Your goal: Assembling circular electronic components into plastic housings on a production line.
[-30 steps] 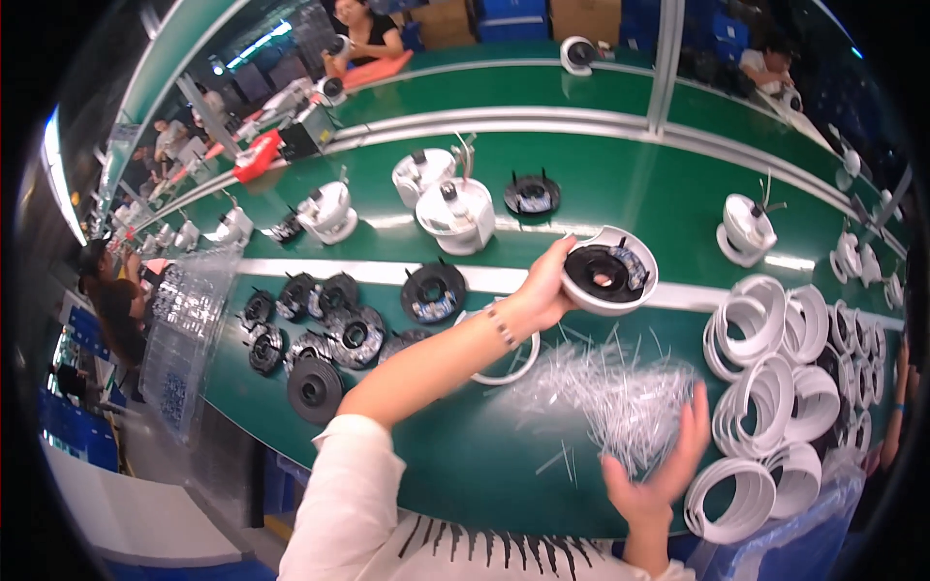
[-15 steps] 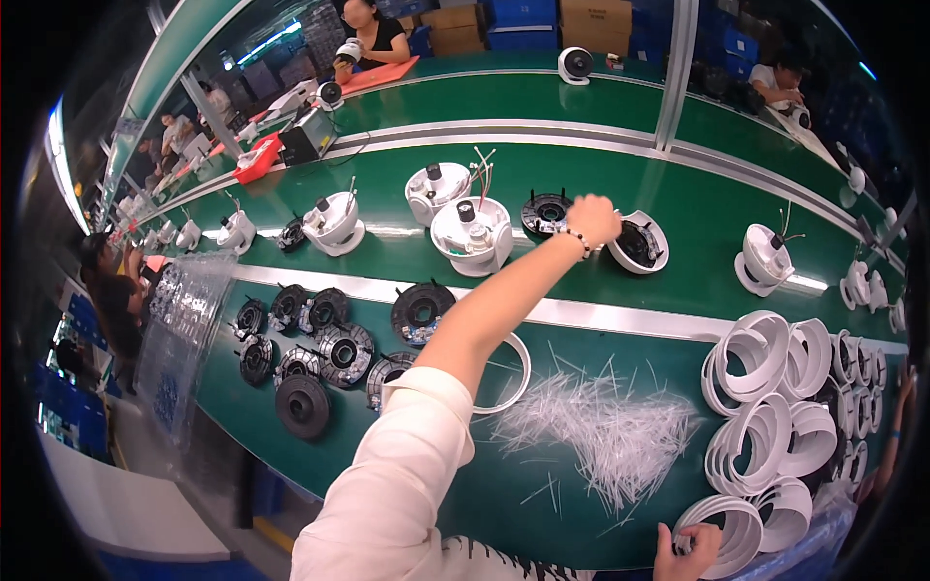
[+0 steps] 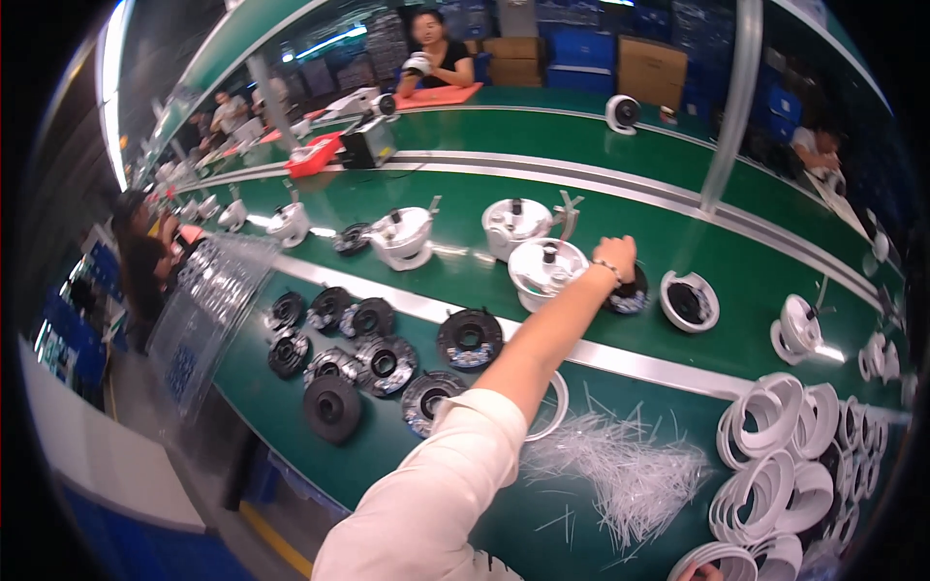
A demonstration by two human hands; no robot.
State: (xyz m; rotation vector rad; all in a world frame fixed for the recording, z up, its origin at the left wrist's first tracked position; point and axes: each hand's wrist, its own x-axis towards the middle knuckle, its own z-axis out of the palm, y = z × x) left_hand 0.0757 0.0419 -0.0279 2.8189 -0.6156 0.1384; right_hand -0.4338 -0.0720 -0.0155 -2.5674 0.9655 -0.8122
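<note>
Left hand [image 3: 614, 255] at black round part [image 3: 634, 296] on green conveyor [image 3: 465, 254] – fingers curled, can't tell if gripping. White cup [image 3: 704, 317] sits right of it. Right hand [image 3: 701, 573] by white rings [image 3: 719, 553], cut off – finger state unclear.

Near-left black ring units [image 3: 468, 358]: eight
Plain dark disc [image 3: 332, 409]: one
Lone white ring [image 3: 564, 399]: one
Strip heap [image 3: 635, 479]: one
Red tray [image 3: 315, 157]: one
Black-lined white bowl [image 3: 690, 302]: one
</note>
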